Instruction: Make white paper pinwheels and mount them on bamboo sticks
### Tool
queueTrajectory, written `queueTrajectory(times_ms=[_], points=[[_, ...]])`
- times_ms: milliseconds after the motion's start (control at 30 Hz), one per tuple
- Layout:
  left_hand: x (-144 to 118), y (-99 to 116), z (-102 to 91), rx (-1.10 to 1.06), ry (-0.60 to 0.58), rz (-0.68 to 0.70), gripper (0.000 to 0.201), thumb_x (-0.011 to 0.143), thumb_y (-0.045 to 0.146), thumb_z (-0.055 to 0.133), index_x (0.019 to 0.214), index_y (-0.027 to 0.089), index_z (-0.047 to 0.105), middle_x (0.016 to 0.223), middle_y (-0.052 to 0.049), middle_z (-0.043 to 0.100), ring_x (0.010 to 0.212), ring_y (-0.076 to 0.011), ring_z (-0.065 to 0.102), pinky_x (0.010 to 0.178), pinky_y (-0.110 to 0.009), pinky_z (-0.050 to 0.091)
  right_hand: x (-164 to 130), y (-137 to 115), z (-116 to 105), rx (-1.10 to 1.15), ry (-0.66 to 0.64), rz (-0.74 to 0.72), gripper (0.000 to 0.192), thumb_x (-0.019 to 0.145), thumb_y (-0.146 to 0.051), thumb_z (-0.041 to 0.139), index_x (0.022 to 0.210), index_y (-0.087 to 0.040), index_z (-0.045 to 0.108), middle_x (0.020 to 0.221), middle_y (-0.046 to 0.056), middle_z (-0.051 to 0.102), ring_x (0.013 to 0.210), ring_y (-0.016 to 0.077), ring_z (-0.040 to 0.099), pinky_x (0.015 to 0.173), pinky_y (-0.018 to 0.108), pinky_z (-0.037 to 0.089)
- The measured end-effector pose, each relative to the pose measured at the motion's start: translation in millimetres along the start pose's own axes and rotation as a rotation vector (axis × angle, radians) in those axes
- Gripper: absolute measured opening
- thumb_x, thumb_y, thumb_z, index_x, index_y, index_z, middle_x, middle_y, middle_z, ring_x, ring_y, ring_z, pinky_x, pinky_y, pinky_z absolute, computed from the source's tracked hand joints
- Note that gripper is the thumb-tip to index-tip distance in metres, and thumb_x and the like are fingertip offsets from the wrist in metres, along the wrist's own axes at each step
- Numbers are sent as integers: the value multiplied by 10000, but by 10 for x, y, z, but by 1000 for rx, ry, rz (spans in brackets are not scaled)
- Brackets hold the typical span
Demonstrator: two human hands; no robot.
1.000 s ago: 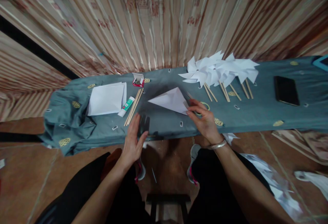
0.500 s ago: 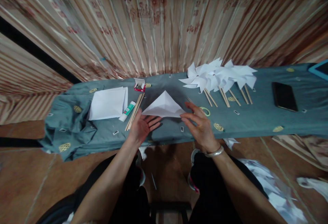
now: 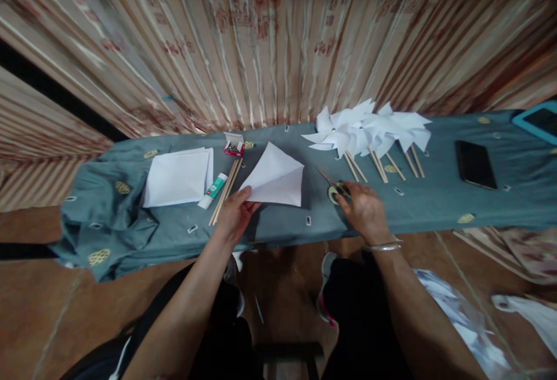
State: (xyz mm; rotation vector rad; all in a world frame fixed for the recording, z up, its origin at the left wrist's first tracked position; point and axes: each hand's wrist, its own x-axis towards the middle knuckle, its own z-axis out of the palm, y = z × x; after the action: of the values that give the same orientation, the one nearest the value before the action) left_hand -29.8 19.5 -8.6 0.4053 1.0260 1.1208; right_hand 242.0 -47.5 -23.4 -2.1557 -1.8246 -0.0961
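Note:
My left hand (image 3: 236, 216) pinches the lower left corner of a white square of paper (image 3: 282, 178), its thumb on top and its fingers underneath. A crease runs across the sheet, which is spread open slightly above the cloth. To the right, my right hand (image 3: 366, 208) is closed over the handles of a pair of scissors (image 3: 333, 188) on the table. The blades point up and to the left; part of the handles is hidden under the fingers. Just left of the paper lie several wooden sticks (image 3: 227, 190) and a green and white glue stick (image 3: 213, 191).
White paper pinwheels (image 3: 369, 127) on sticks lie at the back right, a black phone (image 3: 476, 163) beyond them. A stack of white paper (image 3: 175, 178) is on the left, and a small red box (image 3: 234, 146) of metal pieces sits behind the sticks. A curtain (image 3: 261, 49) hangs behind the table.
The paper was folded into a triangle and is now unfolded. My right hand has let go of it and moved right onto the scissors; my left hand has closed on the paper's corner.

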Motion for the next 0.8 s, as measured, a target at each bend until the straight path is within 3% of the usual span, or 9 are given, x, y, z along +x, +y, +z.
queueTrajectory(times_ms=[267, 467, 567, 667, 800], points=[[75, 9, -37, 33, -11, 232, 349, 556, 304, 879, 836, 157, 731, 847, -52, 764, 884, -205, 716, 908, -354, 545, 33, -160, -97, -214, -172, 48, 338, 903, -278, 568, 1150, -64, 652, 967, 197, 737, 895, 314, 691, 751, 359, 497], [102, 103, -26, 80, 33, 363, 369, 523, 396, 890, 794, 187, 753, 816, -66, 765, 900, -248, 719, 820, -348, 574, 68, -211, -81, -131, -210, 106, 326, 881, -257, 576, 1145, -84, 659, 919, 185, 751, 862, 315, 717, 719, 357, 499], [110, 149, -13, 57, 43, 388, 363, 520, 397, 891, 780, 185, 753, 806, -72, 762, 871, -250, 722, 794, -355, 578, 128, -223, -8, 151, -180, 208, 312, 828, -296, 626, 1086, -130, 683, 908, 141, 760, 858, 294, 721, 735, 361, 505], [122, 189, 0, 24, 34, 393, 351, 529, 376, 890, 782, 179, 748, 849, -76, 764, 870, -232, 722, 806, -349, 575, 197, -266, 34, 679, -184, 351, 309, 713, -367, 722, 948, -166, 707, 820, 76, 758, 784, 233, 716, 714, 324, 521], [150, 230, 8, -14, 56, 398, 353, 504, 350, 898, 770, 179, 741, 840, -63, 764, 876, -215, 721, 827, -339, 566, 240, -421, -76, 1338, -286, 471, 405, 575, -409, 840, 892, -193, 711, 769, 35, 744, 656, 147, 672, 541, 221, 507]])
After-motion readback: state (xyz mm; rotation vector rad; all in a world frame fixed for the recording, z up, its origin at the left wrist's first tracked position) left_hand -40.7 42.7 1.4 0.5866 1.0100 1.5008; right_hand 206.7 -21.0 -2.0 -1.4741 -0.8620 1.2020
